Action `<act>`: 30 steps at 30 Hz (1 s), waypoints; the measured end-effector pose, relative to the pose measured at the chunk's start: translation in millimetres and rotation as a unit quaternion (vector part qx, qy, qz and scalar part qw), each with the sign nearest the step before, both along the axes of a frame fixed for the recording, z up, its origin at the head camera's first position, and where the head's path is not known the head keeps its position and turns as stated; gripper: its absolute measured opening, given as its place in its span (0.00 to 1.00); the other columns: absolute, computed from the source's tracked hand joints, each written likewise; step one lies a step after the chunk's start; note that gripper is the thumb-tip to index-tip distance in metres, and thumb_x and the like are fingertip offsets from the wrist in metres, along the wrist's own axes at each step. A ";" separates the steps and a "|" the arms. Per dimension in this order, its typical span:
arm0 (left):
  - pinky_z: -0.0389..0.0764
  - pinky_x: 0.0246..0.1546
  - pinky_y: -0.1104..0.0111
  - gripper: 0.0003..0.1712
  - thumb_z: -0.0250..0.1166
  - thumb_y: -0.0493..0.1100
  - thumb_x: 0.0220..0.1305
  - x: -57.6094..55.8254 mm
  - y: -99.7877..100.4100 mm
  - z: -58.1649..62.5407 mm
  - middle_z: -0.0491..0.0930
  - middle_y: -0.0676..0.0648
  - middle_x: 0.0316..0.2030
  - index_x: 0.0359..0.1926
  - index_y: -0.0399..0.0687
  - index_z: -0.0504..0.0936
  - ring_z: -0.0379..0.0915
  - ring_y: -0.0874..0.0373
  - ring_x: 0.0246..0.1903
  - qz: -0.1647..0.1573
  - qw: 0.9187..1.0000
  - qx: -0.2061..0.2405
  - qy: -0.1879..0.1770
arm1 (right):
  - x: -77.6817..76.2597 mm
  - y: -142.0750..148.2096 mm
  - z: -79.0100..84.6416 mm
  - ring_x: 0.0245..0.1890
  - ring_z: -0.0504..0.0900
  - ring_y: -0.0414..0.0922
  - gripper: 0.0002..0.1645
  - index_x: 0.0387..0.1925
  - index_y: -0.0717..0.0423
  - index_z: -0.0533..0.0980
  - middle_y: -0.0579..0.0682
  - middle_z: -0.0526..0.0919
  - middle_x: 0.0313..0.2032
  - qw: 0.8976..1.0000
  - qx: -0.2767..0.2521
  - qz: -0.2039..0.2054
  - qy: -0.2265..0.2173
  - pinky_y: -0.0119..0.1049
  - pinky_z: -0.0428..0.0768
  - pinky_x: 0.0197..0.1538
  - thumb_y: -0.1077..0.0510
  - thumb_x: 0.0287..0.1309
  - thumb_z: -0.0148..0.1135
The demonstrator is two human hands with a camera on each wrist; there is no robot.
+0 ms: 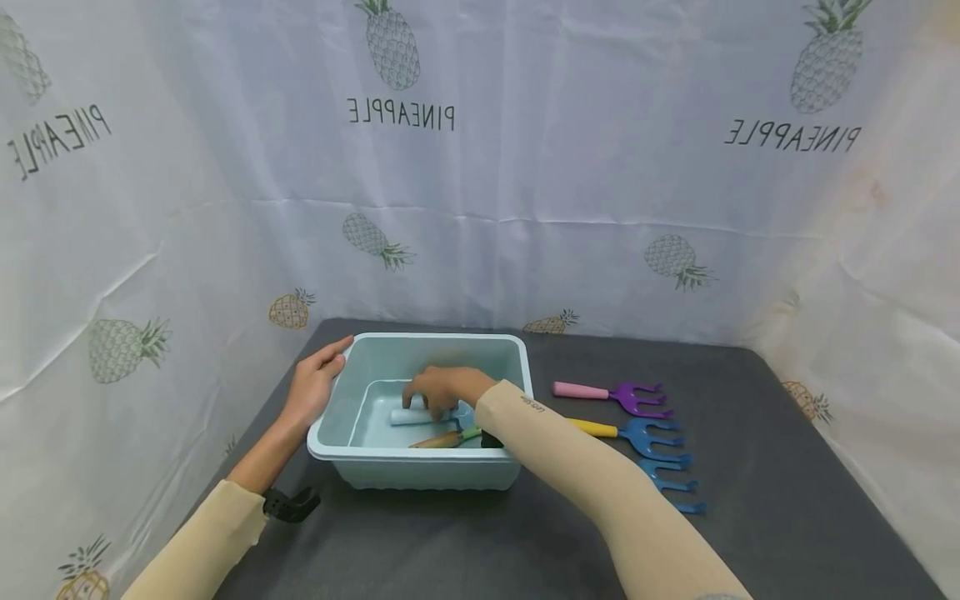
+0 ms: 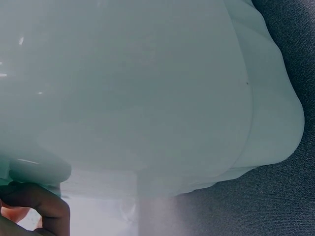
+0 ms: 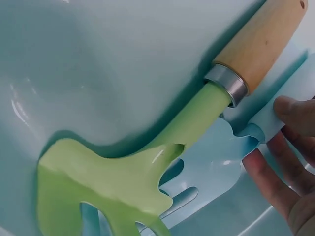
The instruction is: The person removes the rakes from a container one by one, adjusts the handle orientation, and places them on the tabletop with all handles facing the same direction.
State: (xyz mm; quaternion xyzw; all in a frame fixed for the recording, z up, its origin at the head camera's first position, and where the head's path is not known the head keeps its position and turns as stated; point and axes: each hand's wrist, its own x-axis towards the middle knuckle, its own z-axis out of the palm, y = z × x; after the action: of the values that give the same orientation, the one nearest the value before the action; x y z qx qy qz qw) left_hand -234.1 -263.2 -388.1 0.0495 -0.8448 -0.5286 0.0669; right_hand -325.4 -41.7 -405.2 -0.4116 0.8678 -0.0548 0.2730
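A pale blue-green plastic basin (image 1: 427, 477) stands on the dark table. My left hand (image 1: 311, 385) grips its left rim, and curled fingers (image 2: 47, 209) show at the edge in the left wrist view. Inside the basin, my right hand (image 1: 442, 387) holds the handle of a light-blue slotted hand shovel (image 3: 216, 157), thumb on one side and fingers on the other. A green garden hand fork (image 3: 118, 182) with a wooden handle lies beside the shovel on the basin floor and partly overlaps its blade in the right wrist view.
Right of the basin lie a purple hand fork (image 1: 633, 398) with a pink handle, a blue hand fork (image 1: 648, 437) with a yellow handle, and another blue fork (image 1: 667, 483) partly hidden by my right sleeve. A pineapple-print curtain (image 1: 495, 167) encloses the table's back and sides.
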 end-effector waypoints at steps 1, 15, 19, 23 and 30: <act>0.64 0.75 0.47 0.27 0.45 0.44 0.83 -0.3 0.0 0.0 0.62 0.39 0.78 0.78 0.46 0.64 0.59 0.40 0.77 -0.001 1.000 0.000 0.001 | -0.6 0.0 0.6 0.32 0.77 0.42 0.33 0.65 0.37 0.77 0.47 0.80 0.45 1.000 -0.001 0.002 0.003 0.35 0.82 0.32 0.68 0.64 0.67; 0.65 0.75 0.46 0.28 0.45 0.45 0.84 -1.6 0.5 -1.6 0.61 0.39 0.78 0.79 0.47 0.64 0.58 0.40 0.77 -0.004 1.000 0.005 0.003 | -4.5 0.0 7.6 0.42 0.80 0.41 0.36 0.68 0.37 0.74 0.49 0.83 0.50 0.998 -0.010 0.041 0.039 0.31 0.81 0.37 0.68 0.63 0.67; 0.65 0.75 0.46 0.28 0.45 0.45 0.84 -1.7 -0.1 -2.3 0.62 0.39 0.78 0.79 0.47 0.64 0.59 0.40 0.77 -0.004 1.000 0.002 0.003 | -4.2 0.3 9.8 0.43 0.80 0.41 0.36 0.67 0.35 0.75 0.49 0.83 0.50 0.998 -0.013 0.049 0.044 0.30 0.80 0.36 0.68 0.63 0.67; 0.64 0.75 0.46 0.28 0.45 0.45 0.84 -2.0 -0.4 -2.9 0.62 0.39 0.78 0.78 0.46 0.64 0.59 0.40 0.77 -0.006 1.000 0.000 0.005 | -5.2 0.8 11.2 0.42 0.81 0.41 0.36 0.67 0.35 0.75 0.49 0.84 0.49 0.997 -0.016 0.051 0.048 0.31 0.81 0.36 0.69 0.63 0.67; 0.65 0.74 0.46 0.27 0.45 0.44 0.84 -3.0 -1.2 -3.6 0.62 0.39 0.78 0.78 0.45 0.64 0.59 0.40 0.77 -0.006 1.000 0.002 0.010 | -5.6 -0.8 11.6 0.42 0.81 0.40 0.37 0.67 0.36 0.74 0.48 0.84 0.47 0.996 -0.021 0.060 0.066 0.32 0.81 0.41 0.69 0.63 0.68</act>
State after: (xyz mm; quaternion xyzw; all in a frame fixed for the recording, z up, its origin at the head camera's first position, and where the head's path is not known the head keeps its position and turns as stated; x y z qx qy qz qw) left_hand -237.1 -264.4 -391.8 0.0389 -0.8432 -0.5314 0.0719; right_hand -331.0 -42.5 -393.6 -0.4710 0.8564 -0.0292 0.2095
